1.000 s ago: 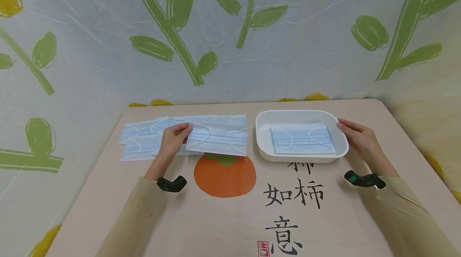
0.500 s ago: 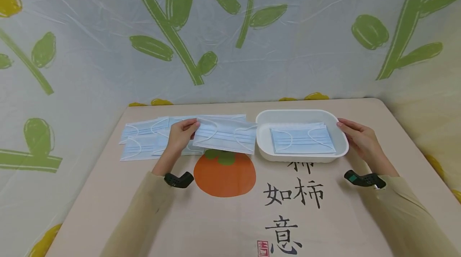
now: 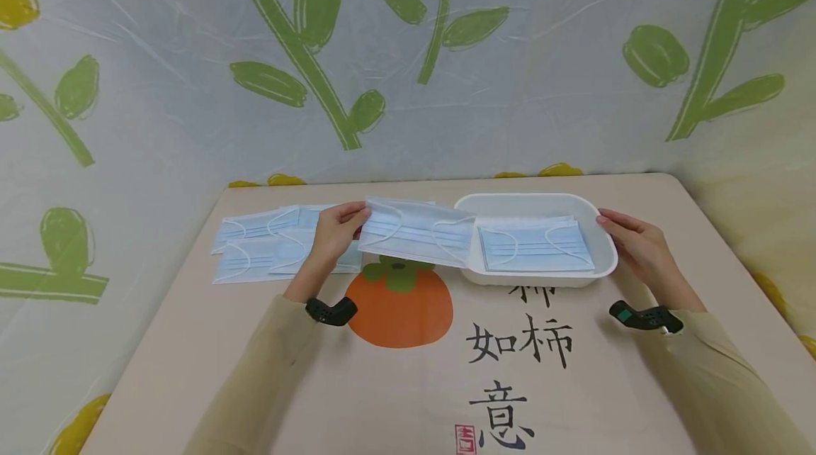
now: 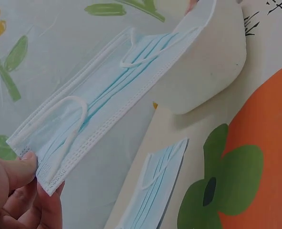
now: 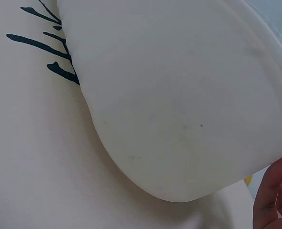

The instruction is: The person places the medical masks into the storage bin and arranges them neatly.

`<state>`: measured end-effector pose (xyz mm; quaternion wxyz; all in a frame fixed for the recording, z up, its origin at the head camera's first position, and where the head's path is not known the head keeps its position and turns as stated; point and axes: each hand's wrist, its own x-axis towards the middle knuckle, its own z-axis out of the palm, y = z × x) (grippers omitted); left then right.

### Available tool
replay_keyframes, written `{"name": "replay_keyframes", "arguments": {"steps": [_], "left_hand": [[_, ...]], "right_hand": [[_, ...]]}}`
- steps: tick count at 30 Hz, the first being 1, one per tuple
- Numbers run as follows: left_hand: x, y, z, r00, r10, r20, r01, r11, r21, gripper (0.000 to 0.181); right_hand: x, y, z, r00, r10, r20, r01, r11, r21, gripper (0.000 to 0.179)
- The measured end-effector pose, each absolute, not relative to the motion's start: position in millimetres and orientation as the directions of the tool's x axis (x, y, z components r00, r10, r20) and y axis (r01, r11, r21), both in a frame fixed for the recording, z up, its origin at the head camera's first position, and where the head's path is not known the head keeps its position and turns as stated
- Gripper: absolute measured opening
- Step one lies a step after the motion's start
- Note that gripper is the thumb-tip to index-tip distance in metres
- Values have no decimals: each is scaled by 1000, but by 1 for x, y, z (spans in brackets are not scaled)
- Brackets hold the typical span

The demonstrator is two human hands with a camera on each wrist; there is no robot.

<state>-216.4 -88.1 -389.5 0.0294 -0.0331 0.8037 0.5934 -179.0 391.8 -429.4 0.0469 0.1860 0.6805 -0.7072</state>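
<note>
My left hand (image 3: 338, 232) pinches one short end of a light blue pleated face mask (image 3: 417, 232) between thumb and fingers. The mask's far end overlaps the left rim of a white plastic tub (image 3: 468, 207), and its white ear loops face up. In the left wrist view the same mask (image 4: 103, 95) slants from the thumb up toward the tub. My right hand (image 3: 640, 249) grips the tub's right rim with thumb and fingers; the right wrist view shows those fingers (image 5: 272, 191) at the tub's edge. Inside the tub lies a small stack of masks (image 3: 535, 249).
Several more masks (image 3: 248, 260) lie overlapping on the left of the table. The tablecloth (image 3: 395, 398) bears an orange persimmon print (image 3: 401, 313) and black written characters. Behind the table hangs a flower-patterned curtain (image 3: 529, 108).
My left hand has carried the mask rightward and slightly farther back, so its far end now overlaps the tub's rim. My right hand and the tub have stayed in place.
</note>
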Motion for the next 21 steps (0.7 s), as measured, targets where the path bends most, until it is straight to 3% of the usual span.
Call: {"name": "replay_keyframes", "arguments": {"steps": [9,21], "left_hand": [[-221,-72,-388,-995,-7,-98,-97,261,960,33],[-223,-48,-387,-994,19,-108,-102,215,971,32]], "right_hand": [[-180,390,-430,-922,194,-337,335,-40,-941,78],[-180,395,-429,-928,160,-337,339,-14,-941,82]]}}
